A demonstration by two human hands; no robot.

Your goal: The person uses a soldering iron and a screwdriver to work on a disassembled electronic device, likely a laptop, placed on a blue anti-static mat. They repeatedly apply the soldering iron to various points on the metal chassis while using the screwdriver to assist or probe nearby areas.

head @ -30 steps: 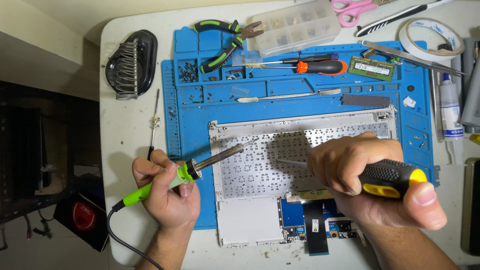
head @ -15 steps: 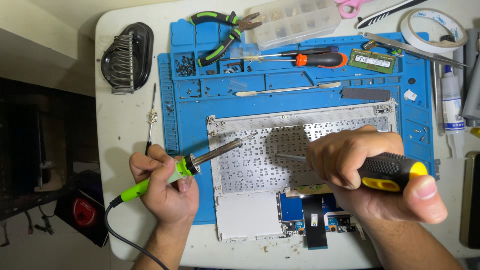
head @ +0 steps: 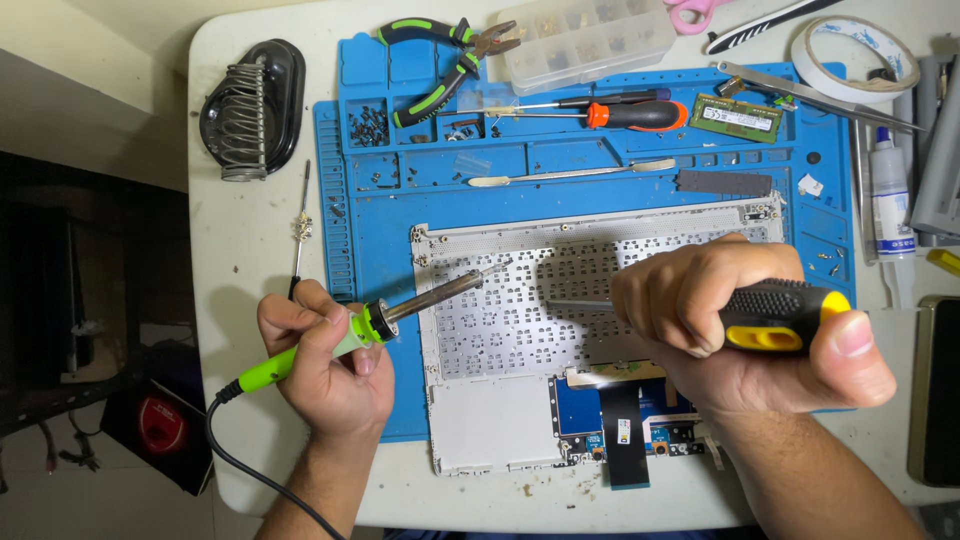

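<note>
- Presently, left hand: fingers clenched on a green soldering iron, tip over the upturned laptop keyboard frame on the blue mat; pose unchanged from a second ago.
- Right hand: grasping a black-and-yellow screwdriver, shaft on the frame; barely shifted.
- Bench: work holds at one spot.

Left hand fisted, fingers curled, right hand clenched, thumb extended, forearms rising from below
</note>
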